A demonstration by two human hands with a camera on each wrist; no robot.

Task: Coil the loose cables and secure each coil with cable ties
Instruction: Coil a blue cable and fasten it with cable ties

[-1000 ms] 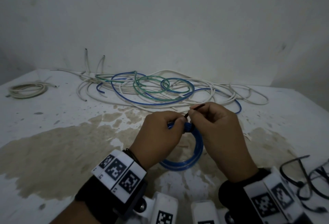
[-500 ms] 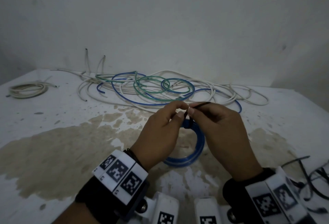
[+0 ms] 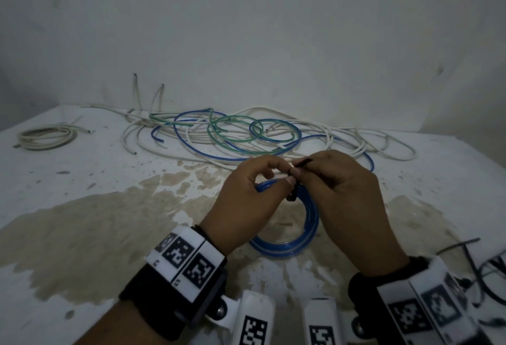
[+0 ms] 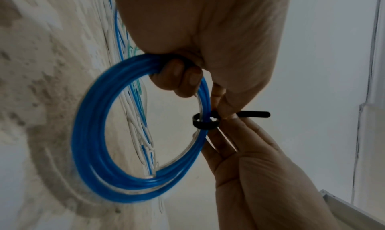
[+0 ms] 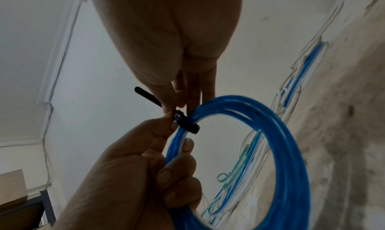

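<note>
Fingers [image 4: 177, 79] of the left hand [image 3: 246, 207] grip the blue coil [image 4: 93, 134]; right hand [image 3: 347, 202] pinches the black tie [image 4: 206, 122] around it.

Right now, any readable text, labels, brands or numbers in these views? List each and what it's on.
No readable words, brands or numbers in any view.
Left wristband: black-and-white square marker codes only; tiny marks under them too small to read.
Right wristband: marker codes, blurred.
Two white camera mounts: marker codes, no text.
Blue cable coil and black cable tie: no print visible.
</note>
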